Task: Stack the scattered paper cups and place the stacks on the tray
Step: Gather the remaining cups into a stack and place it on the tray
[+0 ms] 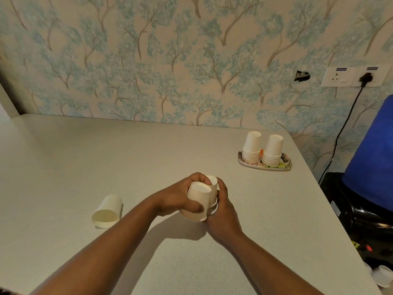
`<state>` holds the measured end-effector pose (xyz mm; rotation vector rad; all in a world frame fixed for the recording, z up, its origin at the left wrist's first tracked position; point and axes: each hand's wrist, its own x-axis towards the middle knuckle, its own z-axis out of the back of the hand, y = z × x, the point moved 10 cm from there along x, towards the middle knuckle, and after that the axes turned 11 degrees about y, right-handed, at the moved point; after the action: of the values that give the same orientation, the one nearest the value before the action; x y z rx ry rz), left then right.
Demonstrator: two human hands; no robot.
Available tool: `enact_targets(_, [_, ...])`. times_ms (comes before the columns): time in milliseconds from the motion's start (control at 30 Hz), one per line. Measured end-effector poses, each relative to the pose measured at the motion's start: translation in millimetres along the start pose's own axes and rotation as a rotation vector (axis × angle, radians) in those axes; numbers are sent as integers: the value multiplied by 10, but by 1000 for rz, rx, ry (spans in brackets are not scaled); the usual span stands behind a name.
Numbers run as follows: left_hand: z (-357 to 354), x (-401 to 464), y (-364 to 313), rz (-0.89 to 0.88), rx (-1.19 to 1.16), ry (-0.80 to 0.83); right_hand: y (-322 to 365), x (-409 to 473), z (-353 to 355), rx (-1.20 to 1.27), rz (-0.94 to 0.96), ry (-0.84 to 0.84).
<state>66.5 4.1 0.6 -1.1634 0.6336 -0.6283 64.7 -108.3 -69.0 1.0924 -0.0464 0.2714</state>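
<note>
Head view: both hands meet at mid-desk over upturned paper cups.
Left hand point(180, 199): fingers curled round an inverted loose cup point(196, 201), base up, tilted toward the right hand.
Right hand point(221, 206): fingers wrapped round a short cup stack point(213, 196), also base up, touching the loose cup's side.
Key relation: the loose cup sits just left of and slightly nearer than the stack, long axes nearly parallel; I judge it must lift over the stack's top to nest.
Fallen cup point(107, 210): on its side on the desk point(85, 158), mouth toward the camera, nearer the left hand.
Tray point(286, 166): far right, carrying two inverted stacks point(252, 150), well apart from the hands.
Hidden: stack's cup count, covered by fingers.
</note>
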Motion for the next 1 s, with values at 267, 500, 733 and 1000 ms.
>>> enact_targets(267, [237,-65,-91,-68,-235,-39,75,-7,32,-35,41,0])
enact_targets(500, [331,12,-338,-258,-357,-268,23,-5,30,-36,-19,-14])
enact_targets(733, [470,3,-384,-353,-358,-459,26,-7,7,-95,-19,-7])
enact_targets(1000, [290,138,43,-139,-12,-513,-26,16,-2,-91,-40,8])
